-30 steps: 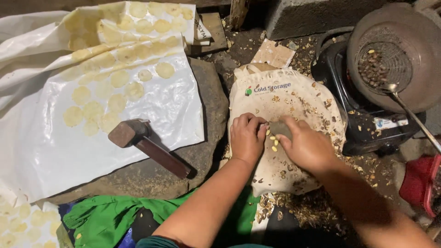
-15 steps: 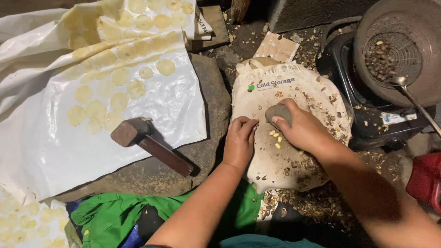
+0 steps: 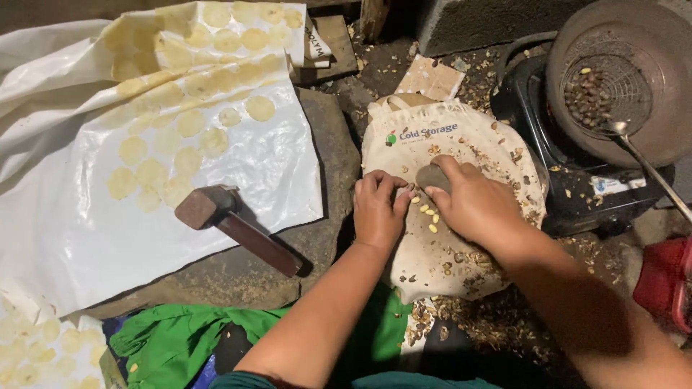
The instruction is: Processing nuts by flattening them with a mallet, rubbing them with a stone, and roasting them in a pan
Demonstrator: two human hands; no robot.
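Note:
My right hand [image 3: 477, 204] grips a small grey stone [image 3: 432, 177] and presses it down on a dirty white cloth bag [image 3: 461, 137] spread over a rock. Several pale yellow peeled kernels [image 3: 427, 213] lie on the cloth between my two hands. My left hand [image 3: 379, 209] rests on the cloth beside them, fingers curled down next to the kernels; whether it pinches one is hidden. Brown shell bits are scattered over the cloth's right and lower parts.
A wooden mallet [image 3: 234, 226] lies on a white plastic sheet [image 3: 79, 238] covered with flattened yellow discs [image 3: 191, 122]. At the right, a dark stove [image 3: 577, 173] carries a pan [image 3: 663, 137] with a wire strainer of nuts [image 3: 595, 92] and a ladle [image 3: 645, 162]. Green cloth [image 3: 166, 342] lies below.
My right hand with the stone has shifted slightly back toward the kernels. My left hand stays beside them, fingers closer to the stone.

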